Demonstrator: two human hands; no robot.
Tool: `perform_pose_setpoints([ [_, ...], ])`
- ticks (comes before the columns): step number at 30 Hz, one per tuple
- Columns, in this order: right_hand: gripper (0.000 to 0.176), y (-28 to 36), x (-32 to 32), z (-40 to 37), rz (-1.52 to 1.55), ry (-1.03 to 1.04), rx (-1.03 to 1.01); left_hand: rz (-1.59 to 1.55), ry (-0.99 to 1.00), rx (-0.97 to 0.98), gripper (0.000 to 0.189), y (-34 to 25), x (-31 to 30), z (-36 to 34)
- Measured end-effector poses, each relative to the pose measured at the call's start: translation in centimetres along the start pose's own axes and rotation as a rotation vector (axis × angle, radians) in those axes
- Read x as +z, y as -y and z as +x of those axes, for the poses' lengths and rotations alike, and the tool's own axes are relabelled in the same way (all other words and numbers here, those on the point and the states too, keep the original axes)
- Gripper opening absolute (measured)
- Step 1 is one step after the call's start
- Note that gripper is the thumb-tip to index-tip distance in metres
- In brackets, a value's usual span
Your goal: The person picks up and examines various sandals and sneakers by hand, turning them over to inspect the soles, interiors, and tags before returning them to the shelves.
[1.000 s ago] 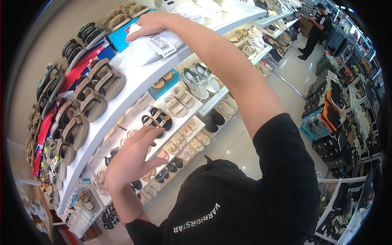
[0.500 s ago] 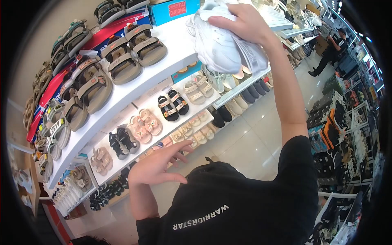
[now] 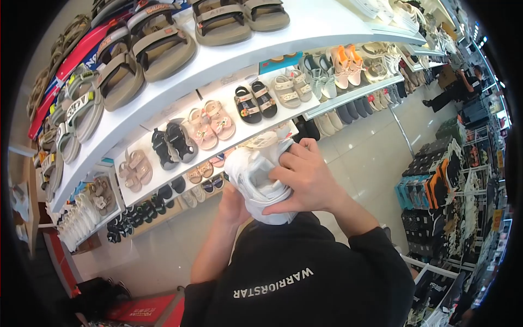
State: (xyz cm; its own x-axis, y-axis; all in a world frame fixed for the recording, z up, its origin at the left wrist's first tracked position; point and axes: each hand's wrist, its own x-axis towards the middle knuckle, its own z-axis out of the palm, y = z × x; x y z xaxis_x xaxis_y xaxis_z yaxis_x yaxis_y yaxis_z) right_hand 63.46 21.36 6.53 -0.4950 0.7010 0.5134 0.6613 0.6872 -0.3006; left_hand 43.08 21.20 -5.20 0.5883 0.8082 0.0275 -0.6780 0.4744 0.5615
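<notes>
A pair of white sneakers [image 3: 256,182], as far as I can make out, is in front of my chest with the shoe opening facing up toward me. My right hand [image 3: 308,177] grips them from the right, its fingers curled over the collar and its thumb along the near side. From the left, my left hand [image 3: 234,204] holds against the shoes' side; its fingers are mostly hidden behind them. Beyond the shoes, a lower shelf [image 3: 136,191] carries pink sandals [image 3: 210,125] and black sandals [image 3: 256,102].
A curved white upper shelf [image 3: 212,68] holds brown strap sandals [image 3: 163,49]. Sneakers [image 3: 346,68] stand on the shelf to the right. Stacked boxes [image 3: 427,180] line the aisle's right side. Another person [image 3: 463,90] sits farther down the tiled floor [image 3: 359,152].
My right hand has brought the white sneakers down from the upper shelf to my chest. My left hand, open and apart before, has come up against them. The view has shifted.
</notes>
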Motion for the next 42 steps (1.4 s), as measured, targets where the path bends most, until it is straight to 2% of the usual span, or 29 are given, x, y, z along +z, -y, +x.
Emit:
perform_pose_setpoints([
  [2, 0.057, 1.4, 1.0, -0.2, 0.002, 0.047, 0.041, -0.073, 0.039, 0.069, 0.090, 0.5, -1.5, -1.3],
  [3, 0.056, 2.2, 1.4, -0.2, 0.004, 0.047, 0.021, -0.052, -0.046, 0.099, 0.088, 0.8, -1.9, -2.1],
  [6, 0.055, 3.9, 1.6, 0.3, 0.014, 0.058, -0.002, -0.047, -0.070, 0.140, 0.088, 1.0, -2.2, -3.8],
  [7, 0.055, 4.3, 1.5, 0.3, 0.022, 0.063, -0.008, -0.014, -0.137, 0.141, 0.092, 0.9, -1.8, -4.3],
  [11, 0.056, 5.2, 1.2, -0.2, 0.052, 0.130, -0.075, 0.004, -0.166, 0.200, 0.099, 1.1, -1.6, -6.3],
  [14, 0.058, 5.0, 1.0, -1.1, 0.145, 0.168, -0.176, 0.142, -0.297, 0.372, 0.104, 1.6, 0.0, -8.1],
  [16, 0.060, 4.5, 1.3, -2.1, 0.195, 0.254, -0.224, 0.422, -0.362, 0.488, 0.101, 2.0, 1.5, -9.5],
  [17, 0.060, 4.3, 1.6, -2.4, 0.232, 0.266, -0.277, 0.456, -0.375, 0.515, 0.091, 1.8, 3.3, -10.0],
  [18, 0.067, 4.1, 1.9, -2.8, 0.258, 0.297, -0.291, 0.469, -0.431, 0.557, 0.091, 2.1, 4.3, -10.7],
  [19, 0.075, 4.0, 2.1, -3.3, 0.284, 0.333, -0.309, 0.497, -0.487, 0.526, 0.085, 2.7, 5.2, -11.4],
  [20, 0.075, 3.9, 2.2, -3.9, 0.324, 0.357, -0.367, 0.518, -0.545, 0.493, 0.079, 3.5, 5.9, -12.2],
  [21, 0.077, 3.8, 2.3, -4.7, 0.332, 0.461, -0.330, 0.558, -0.594, 0.497, 0.066, 4.4, 6.6, -12.8],
  [22, 0.080, 3.8, 2.5, -5.4, 0.332, 0.568, -0.292, 0.556, -0.657, 0.531, 0.066, 5.3, 7.0, -13.4],
  [23, 0.078, 3.9, 3.2, -5.8, 0.427, 0.413, -0.333, 0.541, -0.671, 0.492, 0.061, 6.2, 7.2, -14.0],
  [25, 0.075, 4.3, 3.9, -6.9, 0.534, 0.453, -0.365, 0.539, -0.694, 0.444, 0.048, 8.1, 8.0, -15.6],
  [27, 0.071, 4.8, 4.5, -7.4, 0.616, 0.470, -0.386, 0.453, -0.816, 0.457, 0.048, 10.1, 8.9, -16.9],
  [28, 0.063, 5.1, 4.7, -7.5, 0.655, 0.500, -0.375, 0.357, -0.895, 0.443, 0.048, 10.9, 9.3, -17.4],
  [29, 0.055, 5.4, 5.0, -7.7, 0.690, 0.531, -0.360, 0.357, -0.913, 0.461, 0.048, 11.5, 9.6, -18.0],
  [30, 0.055, 5.5, 5.3, -7.9, 0.699, 0.538, -0.376, 0.269, -0.932, 0.440, 0.053, 11.9, 9.7, -18.6],
  [32, 0.050, 5.4, 6.5, -8.5, 0.900, 0.715, -0.099, 0.184, -0.946, 0.419, 0.058, 12.3, 10.4, -20.1],
  [33, 0.043, 5.6, 7.8, -9.4, 1.247, 0.718, 0.097, 0.163, -0.903, 0.438, 0.067, 12.6, 10.8, -20.8],
  [34, 0.043, 5.6, 8.3, -9.7, 1.243, 0.712, 0.099, 0.143, -0.856, 0.454, 0.077, 12.7, 11.1, -21.2],
  [35, 0.039, 5.8, 8.7, -9.7, 1.371, 0.745, 0.318, 0.143, -0.847, 0.448, 0.077, 12.9, 11.1, -21.5],
  [36, 0.035, 6.0, 9.3, -9.7, 1.492, 0.769, 0.546, 0.233, -0.781, 0.506, 0.086, 13.0, 11.1, -21.8],
  [37, 0.034, 6.1, 9.9, -9.8, 1.519, 0.775, 0.535, 0.320, -0.712, 0.563, 0.094, 12.9, 11.1, -22.1],
  [38, 0.034, 6.6, 10.3, -9.8, 1.516, 0.764, 0.547, 0.315, -0.704, 0.552, 0.094, 12.6, 11.1, -22.4],
  [40, 0.039, 8.7, 10.8, -9.5, 1.771, 0.745, 0.817, 0.575, -0.739, 0.584, 0.108, 10.8, 11.8, -22.8],
  [41, 0.048, 9.6, 11.8, -9.7, 1.806, 0.792, 0.857, 0.573, -0.731, 0.578, 0.108, 9.9, 12.1, -23.2],
  [42, 0.048, 11.2, 11.9, -9.3, 1.805, 0.785, 0.860, 0.723, -0.756, 0.592, 0.113, 9.0, 12.3, -23.7],
])
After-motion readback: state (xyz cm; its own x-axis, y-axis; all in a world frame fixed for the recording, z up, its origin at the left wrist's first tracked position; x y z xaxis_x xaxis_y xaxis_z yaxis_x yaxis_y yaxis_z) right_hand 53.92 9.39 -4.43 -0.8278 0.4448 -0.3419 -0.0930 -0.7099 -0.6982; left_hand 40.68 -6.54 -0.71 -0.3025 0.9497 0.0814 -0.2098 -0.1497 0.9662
